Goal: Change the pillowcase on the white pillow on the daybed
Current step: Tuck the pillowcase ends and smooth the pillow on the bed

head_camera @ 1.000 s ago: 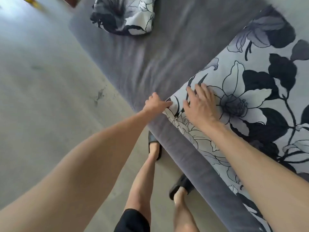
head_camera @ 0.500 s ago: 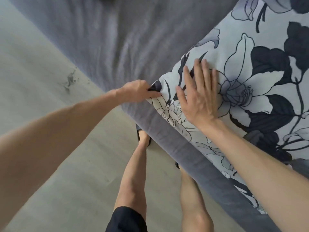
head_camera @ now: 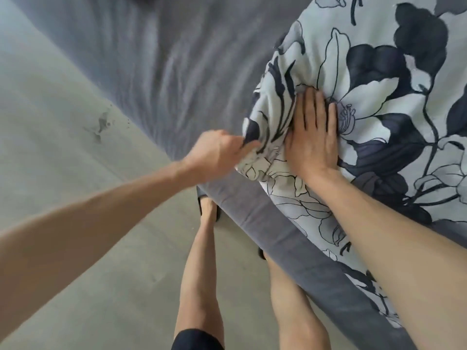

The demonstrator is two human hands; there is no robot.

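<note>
Left hand (head_camera: pixel 217 151) at near edge of daybed (head_camera: pixel 161 72) — fingers curled, pinching bunched corner of floral pillowcase (head_camera: pixel 267 137). Fabric gathered in folds just beyond those fingertips. Right hand (head_camera: pixel 312 140) just beside left, fingers straight and together, pressing flat on pillowcase — nothing grasped. Pillow itself hidden inside floral cover, lying on grey daybed, stretching right of both hands. Below wrists: grey floor (head_camera: pixel 63 173), person's bare legs, dark slipper (head_camera: pixel 202 198) at daybed edge.
</note>
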